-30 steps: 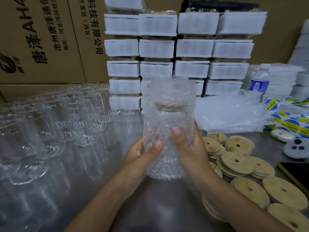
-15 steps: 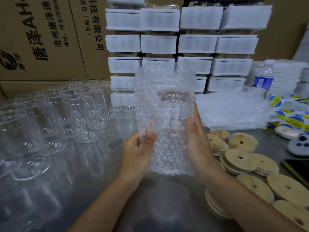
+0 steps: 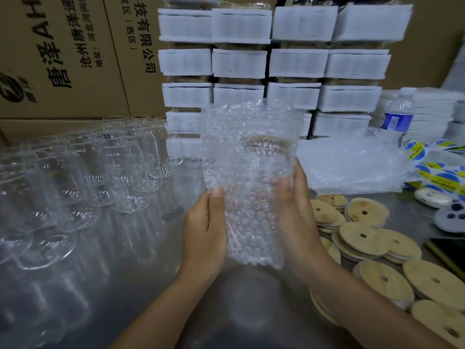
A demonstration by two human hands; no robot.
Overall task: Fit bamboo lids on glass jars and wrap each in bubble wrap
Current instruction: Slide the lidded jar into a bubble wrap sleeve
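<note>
A glass jar with a bamboo lid sits inside a bubble wrap sleeve [image 3: 251, 187], held upright above the steel table. My left hand [image 3: 205, 230] grips the sleeve's left side, thumb on the front. My right hand [image 3: 295, 217] grips its right side, thumb pressed on the wrap. The lid shows faintly through the bubbles near the top. Several bare glass jars [image 3: 83, 177] stand at the left. Loose bamboo lids [image 3: 362, 238] lie at the right. A pile of bubble wrap sheets [image 3: 352, 165] rests behind the lids.
White foam-wrapped packs [image 3: 297, 61] are stacked at the back against cardboard boxes [image 3: 63, 54]. A water bottle [image 3: 397, 119], sticker rolls [image 3: 440, 172], small white gadgets [image 3: 432, 197] and a dark phone [image 3: 450, 250] lie at the right. The steel table [image 3: 141, 273] reflects the jars.
The wrapped jar has turned in my hands, and the loose flap on the left has opened out wider. My right thumb has come round onto the front of the wrap.
</note>
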